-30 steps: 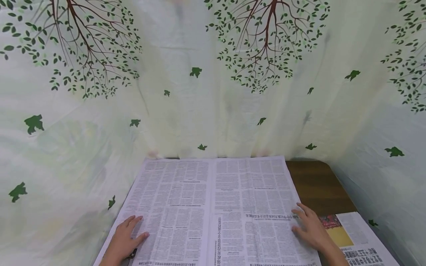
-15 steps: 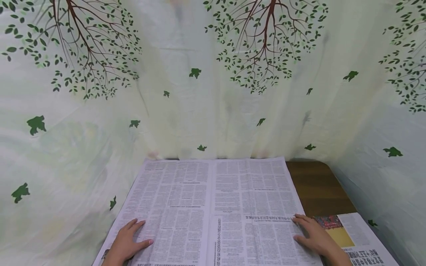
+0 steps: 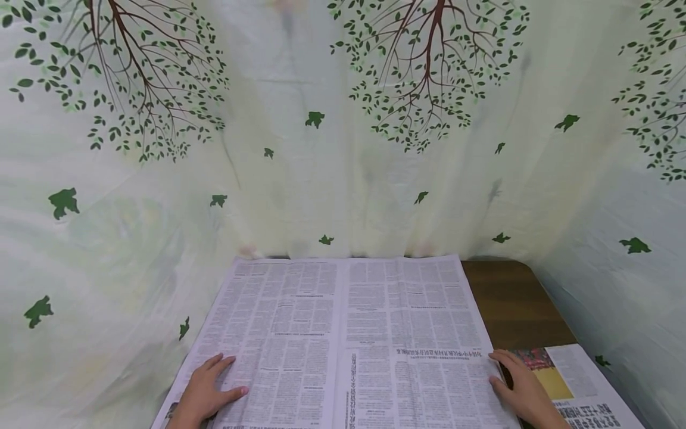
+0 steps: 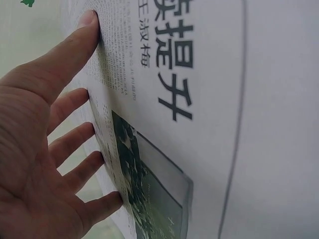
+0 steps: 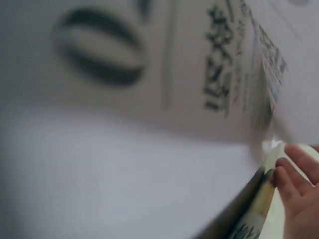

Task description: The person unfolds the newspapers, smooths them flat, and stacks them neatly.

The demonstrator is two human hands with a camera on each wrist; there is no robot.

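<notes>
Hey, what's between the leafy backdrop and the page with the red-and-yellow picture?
Bare brown tabletop lies between the backdrop and that page, as the head view shows.

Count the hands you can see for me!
2: the left hand on the left of the spread newspaper, the right hand at its right edge.

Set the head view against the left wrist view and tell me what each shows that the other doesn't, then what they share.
Only the head view shows the right hand, the bare brown tabletop, the red-and-yellow picture printed on the paper at the right, and the backdrop's printed trees.

Only the left wrist view shows the palm of the left hand and the large black characters.

Both show the left hand, newspaper and pale backdrop with green leaf print.
</notes>
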